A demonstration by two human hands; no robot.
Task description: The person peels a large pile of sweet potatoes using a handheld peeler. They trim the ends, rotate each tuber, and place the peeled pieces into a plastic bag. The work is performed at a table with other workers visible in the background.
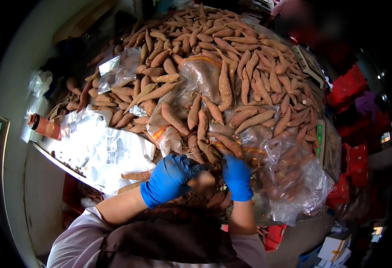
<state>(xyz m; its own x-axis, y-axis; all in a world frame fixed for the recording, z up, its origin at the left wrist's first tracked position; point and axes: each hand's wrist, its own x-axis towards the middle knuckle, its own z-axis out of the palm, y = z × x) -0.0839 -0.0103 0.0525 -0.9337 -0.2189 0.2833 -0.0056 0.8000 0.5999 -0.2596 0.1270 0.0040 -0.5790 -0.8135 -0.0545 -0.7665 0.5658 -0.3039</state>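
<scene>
My left hand (168,177), in a blue glove, is closed at the near edge of a large heap of sweet potatoes (254,73). Beside its fingers is a smeared, pale-brown piece (202,184) that looks like a sweet potato in its grip. My right hand (237,177), gloved in blue too, is a short way to the right. Its fingers are drawn together and curl away from view, so what they hold is hidden. Just beyond both hands lie several loose sweet potatoes (226,144), some on clear plastic sacks (201,77) with orange stripes.
White plastic bags (109,149) cover the table's left side, near an orange bottle (46,127). A crumpled clear bag (290,183) of sweet potatoes sits to my right, with a scale (328,145) beyond it. Red crates (349,85) stand along the right.
</scene>
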